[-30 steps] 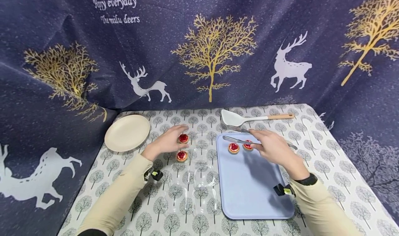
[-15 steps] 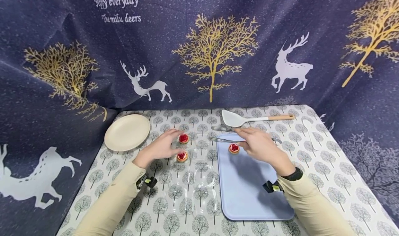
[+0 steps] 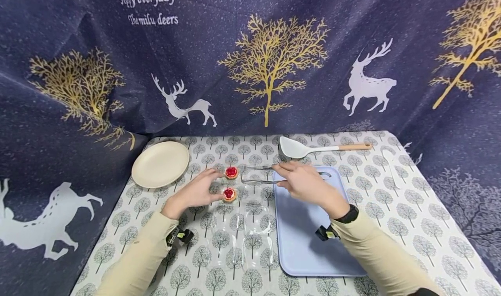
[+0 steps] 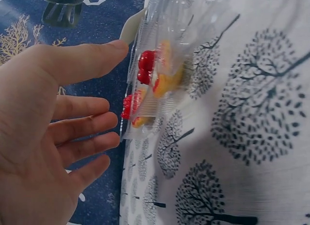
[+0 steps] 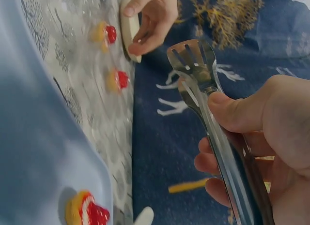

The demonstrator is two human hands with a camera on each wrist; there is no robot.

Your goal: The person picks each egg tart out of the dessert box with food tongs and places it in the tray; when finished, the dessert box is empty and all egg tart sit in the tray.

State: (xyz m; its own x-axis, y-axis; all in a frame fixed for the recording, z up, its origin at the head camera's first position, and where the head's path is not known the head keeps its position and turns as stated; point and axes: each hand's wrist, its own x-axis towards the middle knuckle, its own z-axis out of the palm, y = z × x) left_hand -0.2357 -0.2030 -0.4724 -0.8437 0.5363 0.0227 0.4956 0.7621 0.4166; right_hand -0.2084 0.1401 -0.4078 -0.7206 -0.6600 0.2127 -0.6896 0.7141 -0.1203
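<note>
My right hand grips metal food tongs, thumb on one arm and fingers on the other. Their slotted tips stick out leftward past the blue tray's left edge, spread and with nothing between them. A clear plastic compartment container lies left of the tray. Two small red-topped tarts, a far one and a nearer one, sit in its far-left compartments. Beside them my left hand has its fingers loosely extended near the container's edge; touching cannot be told. Another tart lies on the tray, hidden in the head view.
The blue tray is at the right, under my right forearm. A cream plate stands at the back left. Behind the tray lies a white spatula with a wooden handle. A white utensil rests at the far right.
My right hand has carried the tongs leftward from over the tray toward the two tarts in the container. The left hand has drawn slightly back toward the left. The tarts have stayed put.
</note>
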